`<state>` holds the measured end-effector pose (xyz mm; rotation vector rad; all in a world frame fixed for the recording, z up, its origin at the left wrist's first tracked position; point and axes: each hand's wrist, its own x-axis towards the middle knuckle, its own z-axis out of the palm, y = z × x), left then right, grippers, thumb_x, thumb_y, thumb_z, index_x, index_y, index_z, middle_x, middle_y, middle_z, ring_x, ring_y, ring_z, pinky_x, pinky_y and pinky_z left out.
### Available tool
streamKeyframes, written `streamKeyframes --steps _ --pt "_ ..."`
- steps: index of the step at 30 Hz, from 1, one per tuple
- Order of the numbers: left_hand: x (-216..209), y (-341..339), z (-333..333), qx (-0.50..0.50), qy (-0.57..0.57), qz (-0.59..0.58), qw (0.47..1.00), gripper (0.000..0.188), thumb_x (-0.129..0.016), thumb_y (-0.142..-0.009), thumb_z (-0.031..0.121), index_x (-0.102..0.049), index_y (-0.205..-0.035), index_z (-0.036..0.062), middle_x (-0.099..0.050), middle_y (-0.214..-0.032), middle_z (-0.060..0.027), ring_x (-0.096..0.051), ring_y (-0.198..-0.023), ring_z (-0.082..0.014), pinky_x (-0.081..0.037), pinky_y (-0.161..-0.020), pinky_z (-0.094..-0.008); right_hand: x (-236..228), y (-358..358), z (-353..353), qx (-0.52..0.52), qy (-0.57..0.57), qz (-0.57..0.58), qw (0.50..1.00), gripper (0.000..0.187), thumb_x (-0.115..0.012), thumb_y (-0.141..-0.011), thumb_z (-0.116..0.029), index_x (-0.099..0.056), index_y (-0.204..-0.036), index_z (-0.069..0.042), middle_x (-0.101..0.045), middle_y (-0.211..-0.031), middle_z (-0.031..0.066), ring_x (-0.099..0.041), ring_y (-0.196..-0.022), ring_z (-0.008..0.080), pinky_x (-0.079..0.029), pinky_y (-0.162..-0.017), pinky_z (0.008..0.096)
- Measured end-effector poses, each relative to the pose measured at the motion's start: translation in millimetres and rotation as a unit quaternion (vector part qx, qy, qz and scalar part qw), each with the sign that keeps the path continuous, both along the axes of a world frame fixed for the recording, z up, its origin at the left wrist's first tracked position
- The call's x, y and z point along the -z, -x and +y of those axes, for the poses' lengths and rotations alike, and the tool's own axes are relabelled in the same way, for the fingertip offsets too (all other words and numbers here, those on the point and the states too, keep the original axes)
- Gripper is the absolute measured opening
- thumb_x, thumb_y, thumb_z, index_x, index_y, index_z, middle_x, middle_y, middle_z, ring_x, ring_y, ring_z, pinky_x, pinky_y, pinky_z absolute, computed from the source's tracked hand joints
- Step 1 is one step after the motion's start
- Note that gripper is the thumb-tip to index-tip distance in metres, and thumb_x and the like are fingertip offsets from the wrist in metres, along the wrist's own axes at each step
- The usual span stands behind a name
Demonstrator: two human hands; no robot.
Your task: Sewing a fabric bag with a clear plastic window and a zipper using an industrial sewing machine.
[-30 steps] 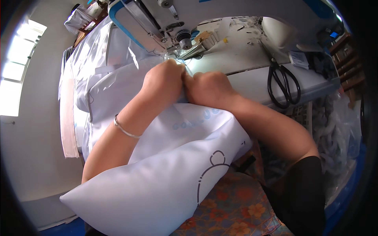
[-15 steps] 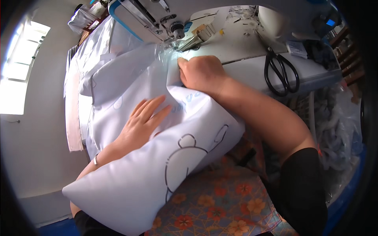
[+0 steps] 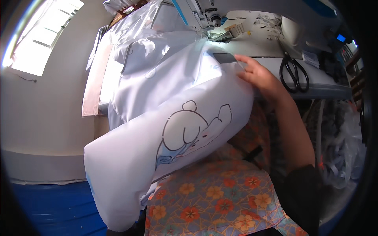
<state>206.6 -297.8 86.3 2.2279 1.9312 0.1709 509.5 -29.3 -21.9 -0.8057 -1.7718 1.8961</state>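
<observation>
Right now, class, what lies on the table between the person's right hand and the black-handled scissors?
In the head view, only bare grey tabletop lies between the right hand and the black-handled scissors; nothing rests there.

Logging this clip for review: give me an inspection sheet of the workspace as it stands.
Surface: grey sewing table, partly draped in white fabric.
Job's things: stuffed white pillow with a bear outline print, one end at the sewing machine.
Clutter: black scissors; small scraps behind them.
Hands: right hand resting on the pillow's edge; left hand not seen.
Cables: nothing seen.
Surroundings: bright window, blue floor, floral fabric over the lap.
</observation>
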Motion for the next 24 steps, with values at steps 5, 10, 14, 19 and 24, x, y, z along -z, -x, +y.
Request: streamKeyframes --steps 5,10,14,19,24 --pt "-2.3 -17.3 0.4 0.016 -0.002 0.011 1.000 0.051 -0.065 -0.083 0.011 -0.059 -0.134 0.0043 -0.052 -0.142 -0.0187 -0.052 -0.130 -0.0344 -0.043 -0.107 -0.0446 2.3 -9.8 -26.4 0.007 0.051 0.083 0.995 0.062 -0.063 -0.095 -0.015 -0.039 -0.151 -0.009 -0.062 -0.118 0.0116 -0.059 -0.110 0.0165 -0.047 -0.097 0.0306" --pt "-14.6 -18.2 18.5 0.043 -0.008 0.023 0.999 0.049 -0.063 -0.085 0.012 -0.059 -0.134 0.0038 -0.053 -0.141 -0.0196 -0.053 -0.128 -0.0345 -0.044 -0.107 -0.0443 11.7 5.2 -60.5 0.077 0.132 0.165 0.974 0.065 -0.064 -0.094 -0.015 -0.037 -0.153 -0.010 -0.062 -0.119 0.0113 -0.061 -0.107 0.0173 -0.049 -0.095 0.0326" --pt "-32.2 -19.7 33.9 0.059 -0.010 0.048 0.997 0.048 -0.062 -0.087 0.012 -0.059 -0.133 0.0034 -0.054 -0.140 -0.0203 -0.054 -0.127 -0.0346 -0.045 -0.106 -0.0441 44.5 21.1 -74.7 -0.028 0.041 0.185 0.981 0.068 -0.063 -0.095 -0.009 -0.033 -0.156 -0.012 -0.062 -0.122 0.0125 -0.062 -0.109 0.0177 -0.049 -0.096 0.0341" --pt "-53.4 -28.2 58.2 0.083 -0.010 0.068 0.994 0.046 -0.060 -0.089 0.013 -0.058 -0.133 0.0028 -0.054 -0.139 -0.0211 -0.055 -0.126 -0.0346 -0.045 -0.105 -0.0438 33.2 63.0 -117.7 -0.036 0.135 0.251 0.958 0.064 -0.059 -0.096 -0.002 -0.035 -0.155 -0.010 -0.062 -0.124 0.0104 -0.062 -0.108 0.0154 -0.051 -0.093 0.0296" --pt "-74.9 4.8 80.3 0.090 -0.014 0.097 0.991 0.044 -0.059 -0.091 0.014 -0.058 -0.133 0.0023 -0.055 -0.138 -0.0219 -0.057 -0.124 -0.0347 -0.046 -0.104 -0.0435 -17.0 101.5 -114.5 0.058 0.145 0.243 0.957 0.050 -0.060 -0.096 0.000 -0.050 -0.144 -0.003 -0.063 -0.124 0.0093 -0.062 -0.107 0.0128 -0.053 -0.090 0.0268"
